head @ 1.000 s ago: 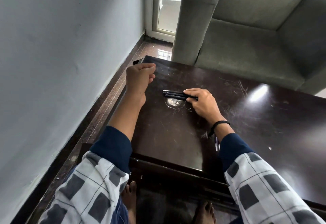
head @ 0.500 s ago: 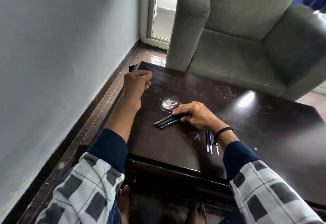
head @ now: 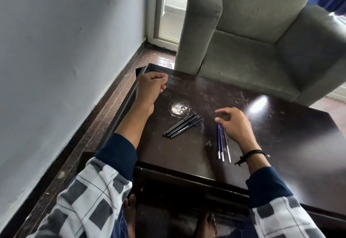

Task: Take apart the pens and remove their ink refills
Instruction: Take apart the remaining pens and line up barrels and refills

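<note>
Head view: right hand (head: 236,125), fingers loosely apart, overlaps far ends of refills (head: 221,145); left hand (head: 149,87) fingers curled, contents hidden.

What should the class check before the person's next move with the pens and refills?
1. All three pens flat on the table: ok.
2. Three refills out, lying apart from the pens: ok.
3. The right hand free, fingers relaxed: ok.
4. The left hand empty: cannot tell, it is curled.
5. No refill left inside a pen: cannot tell.
</note>
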Demonstrator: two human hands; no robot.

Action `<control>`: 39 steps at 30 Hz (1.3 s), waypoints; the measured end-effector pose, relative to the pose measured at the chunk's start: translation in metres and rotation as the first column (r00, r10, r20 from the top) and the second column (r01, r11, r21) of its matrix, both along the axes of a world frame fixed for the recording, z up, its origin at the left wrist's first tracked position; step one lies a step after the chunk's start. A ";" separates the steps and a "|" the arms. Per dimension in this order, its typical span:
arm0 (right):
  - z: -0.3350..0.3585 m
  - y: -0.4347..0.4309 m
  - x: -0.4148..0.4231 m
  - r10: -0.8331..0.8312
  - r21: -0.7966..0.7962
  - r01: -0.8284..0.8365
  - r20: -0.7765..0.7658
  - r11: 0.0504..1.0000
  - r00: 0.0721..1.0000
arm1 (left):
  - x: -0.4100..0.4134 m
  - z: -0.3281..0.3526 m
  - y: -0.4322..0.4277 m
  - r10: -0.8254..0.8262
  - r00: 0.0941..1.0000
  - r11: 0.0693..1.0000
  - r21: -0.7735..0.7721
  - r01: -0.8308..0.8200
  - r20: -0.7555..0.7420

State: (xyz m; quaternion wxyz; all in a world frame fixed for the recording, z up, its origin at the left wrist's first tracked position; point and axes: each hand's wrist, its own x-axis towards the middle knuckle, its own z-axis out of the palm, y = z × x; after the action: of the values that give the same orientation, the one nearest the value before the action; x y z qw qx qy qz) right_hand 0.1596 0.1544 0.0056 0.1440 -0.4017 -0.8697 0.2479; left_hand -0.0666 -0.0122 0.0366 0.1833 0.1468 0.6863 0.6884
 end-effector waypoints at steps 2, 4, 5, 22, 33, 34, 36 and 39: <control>0.007 -0.005 0.017 -0.103 -0.027 0.107 0.098 0.994 0.990 | 0.000 0.000 0.000 0.004 1.000 1.000 0.003 -0.004 0.001; 0.006 -0.017 0.029 -0.132 -0.032 0.140 0.174 0.990 0.976 | 0.001 0.001 0.000 0.002 1.000 1.000 0.005 -0.002 0.000; 0.003 -0.023 0.032 -0.136 -0.032 0.145 0.203 0.989 0.970 | 0.001 0.001 0.000 -0.004 1.000 1.000 0.006 0.004 -0.001; -0.012 -0.125 0.030 0.064 0.079 -0.090 0.288 0.993 0.956 | -0.004 0.017 -0.010 -0.009 1.000 0.998 0.058 0.007 0.018; -0.017 -0.152 0.016 0.366 0.045 -0.382 0.207 0.923 0.907 | -0.003 0.016 -0.009 -0.030 0.999 0.999 0.033 0.029 0.020; -0.018 -0.152 0.015 0.394 0.049 -0.412 0.203 0.910 0.896 | -0.003 0.015 -0.009 -0.031 0.999 0.999 0.031 0.031 0.020; -0.020 -0.152 0.012 0.459 0.069 -0.478 0.191 0.875 0.868 | -0.003 0.015 -0.008 -0.033 0.999 0.999 0.030 0.033 0.017; -0.021 -0.154 0.003 0.528 0.075 -0.544 0.165 0.836 0.833 | -0.003 0.014 -0.007 -0.034 0.999 0.999 0.024 0.034 0.008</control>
State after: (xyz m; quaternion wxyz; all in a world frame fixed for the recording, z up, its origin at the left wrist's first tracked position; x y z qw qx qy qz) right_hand 0.1626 0.0006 -0.0151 0.0320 -0.1485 -0.9684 0.1980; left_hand -0.0692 -0.0189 0.0509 0.1959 0.1576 0.6745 0.6941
